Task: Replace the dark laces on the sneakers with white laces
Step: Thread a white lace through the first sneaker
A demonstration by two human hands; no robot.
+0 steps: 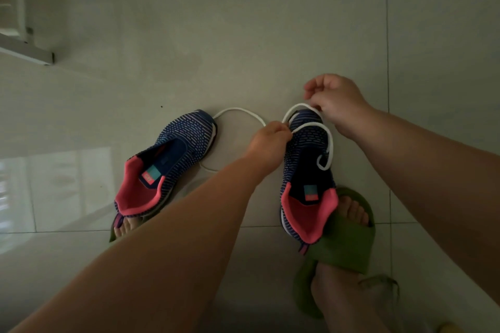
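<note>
Two blue knit sneakers with pink linings stand on the floor, toes pointing away from me. The left sneaker (173, 154) has no lace in it. A white lace (328, 143) loops over the toe and tongue of the right sneaker (305, 167). My left hand (270, 140) pinches this lace just left of that shoe's toe. My right hand (335, 103) grips the lace's far loop above the toe. Another stretch of white lace (238, 111) arcs across the floor between the two shoes. No dark lace is in view.
My feet wear green slides: one (343, 238) sits right behind the right sneaker, the other (119, 227) peeks out behind the left sneaker. The floor is glossy grey tile (243, 35). A white frame (27, 46) stands at the far left.
</note>
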